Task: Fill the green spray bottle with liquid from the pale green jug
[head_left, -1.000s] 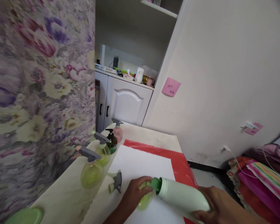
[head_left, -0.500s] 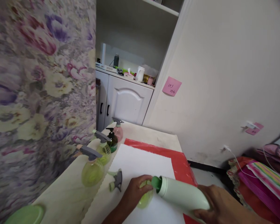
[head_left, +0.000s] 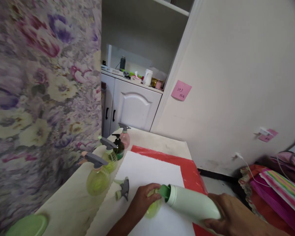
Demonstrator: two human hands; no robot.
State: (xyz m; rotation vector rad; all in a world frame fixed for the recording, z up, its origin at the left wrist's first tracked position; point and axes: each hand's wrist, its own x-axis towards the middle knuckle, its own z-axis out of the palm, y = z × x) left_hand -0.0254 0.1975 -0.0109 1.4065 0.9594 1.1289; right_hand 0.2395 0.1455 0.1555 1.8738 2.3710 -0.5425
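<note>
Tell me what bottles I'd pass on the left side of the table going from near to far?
Yellow-green spray bottle → second yellow-green spray bottle → dark green pump bottle → pink spray bottle.

Matt pale-green plastic bottle [head_left: 193, 206], translucent glossy yellow-green plastic spray bottle [head_left: 97, 178], smooth white sheet [head_left: 147, 172] over glossy red plastic film [head_left: 191, 172], printed floral cloth curtain [head_left: 39, 91].
</note>
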